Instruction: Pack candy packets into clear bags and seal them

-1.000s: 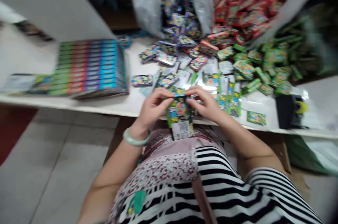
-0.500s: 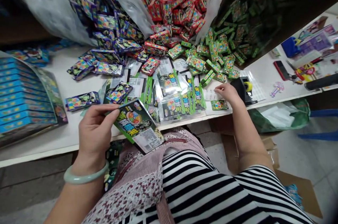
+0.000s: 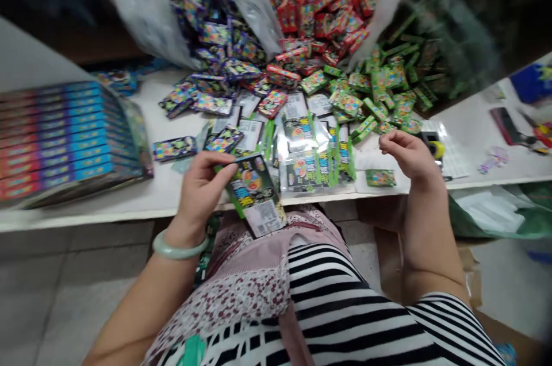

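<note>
My left hand (image 3: 202, 188) grips a green and black printed packet (image 3: 254, 191) with a white barcode label, held over the table's front edge above my lap. My right hand (image 3: 407, 153) hovers above the table at the right, fingers curled in a pinch; what it holds, if anything, is too small to make out. Just below it lies a single small green box (image 3: 380, 177). Between my hands lie several flat clear-and-green packets (image 3: 310, 159). Behind them are heaps of small purple boxes (image 3: 215, 67), red boxes (image 3: 319, 15) and green boxes (image 3: 379, 90).
The white table (image 3: 129, 193) carries a stack of blue and red flat boxes (image 3: 64, 136) at the left. Clear plastic bags (image 3: 142, 4) spill the small boxes at the back. A tape dispenser (image 3: 433, 145) sits right of my right hand. A cardboard box (image 3: 474, 291) stands on the floor.
My right hand has lifted off the table near the single green box and drawn back a little. My left hand keeps holding the packet. The camera has swung slightly left.
</note>
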`<state>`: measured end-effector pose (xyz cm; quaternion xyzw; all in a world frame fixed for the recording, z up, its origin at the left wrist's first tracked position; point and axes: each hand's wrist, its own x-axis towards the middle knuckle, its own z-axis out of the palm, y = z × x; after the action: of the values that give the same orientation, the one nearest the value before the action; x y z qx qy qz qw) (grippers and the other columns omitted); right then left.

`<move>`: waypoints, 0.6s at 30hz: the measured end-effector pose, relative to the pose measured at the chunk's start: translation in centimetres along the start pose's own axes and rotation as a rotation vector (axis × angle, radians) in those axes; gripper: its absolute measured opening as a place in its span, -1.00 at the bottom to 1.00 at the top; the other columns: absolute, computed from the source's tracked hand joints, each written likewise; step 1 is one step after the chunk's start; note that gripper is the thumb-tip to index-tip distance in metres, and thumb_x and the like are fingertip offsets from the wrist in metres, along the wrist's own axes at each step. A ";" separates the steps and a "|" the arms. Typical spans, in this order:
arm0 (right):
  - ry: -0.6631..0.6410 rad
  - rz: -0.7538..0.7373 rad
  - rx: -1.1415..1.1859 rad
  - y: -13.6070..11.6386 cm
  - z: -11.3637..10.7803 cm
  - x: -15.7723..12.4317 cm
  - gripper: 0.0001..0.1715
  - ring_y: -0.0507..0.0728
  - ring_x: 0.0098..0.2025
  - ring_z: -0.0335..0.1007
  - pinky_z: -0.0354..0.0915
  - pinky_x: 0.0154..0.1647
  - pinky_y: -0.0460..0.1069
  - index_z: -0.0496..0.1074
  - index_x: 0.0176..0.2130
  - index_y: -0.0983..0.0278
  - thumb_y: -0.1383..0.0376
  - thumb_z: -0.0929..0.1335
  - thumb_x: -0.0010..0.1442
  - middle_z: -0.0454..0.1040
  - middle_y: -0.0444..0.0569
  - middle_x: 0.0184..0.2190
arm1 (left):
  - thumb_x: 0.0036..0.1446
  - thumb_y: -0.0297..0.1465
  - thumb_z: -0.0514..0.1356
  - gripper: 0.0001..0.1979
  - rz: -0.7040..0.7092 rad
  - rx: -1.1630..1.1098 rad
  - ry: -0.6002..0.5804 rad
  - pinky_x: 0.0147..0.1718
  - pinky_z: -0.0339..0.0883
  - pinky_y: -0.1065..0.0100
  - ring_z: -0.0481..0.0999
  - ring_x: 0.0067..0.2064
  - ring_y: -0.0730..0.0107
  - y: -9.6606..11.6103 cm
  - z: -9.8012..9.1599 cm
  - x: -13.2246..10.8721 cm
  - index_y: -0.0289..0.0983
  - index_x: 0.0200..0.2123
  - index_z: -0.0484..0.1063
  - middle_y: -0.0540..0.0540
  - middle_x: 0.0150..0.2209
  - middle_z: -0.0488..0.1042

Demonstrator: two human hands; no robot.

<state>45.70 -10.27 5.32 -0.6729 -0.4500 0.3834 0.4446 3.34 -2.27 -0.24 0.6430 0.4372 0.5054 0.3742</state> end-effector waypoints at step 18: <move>-0.697 -0.062 -0.215 -10.4 21.7 2.7 -0.60 0.05 -0.44 0.26 0.23 -0.34 0.03 0.48 -0.43 0.24 -0.01 0.54 -0.02 0.44 -0.12 -0.50 | 0.28 -0.20 0.20 -0.80 0.054 -0.027 -0.149 -0.19 0.36 0.29 0.44 -0.26 0.40 2.7 0.3 -0.6 -0.20 -0.29 0.37 0.01 -0.34 0.44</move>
<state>23.84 -0.15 8.09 -0.5307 -0.6324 0.5265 0.2030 4.09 -3.76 2.01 0.6852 0.3839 0.4717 0.4008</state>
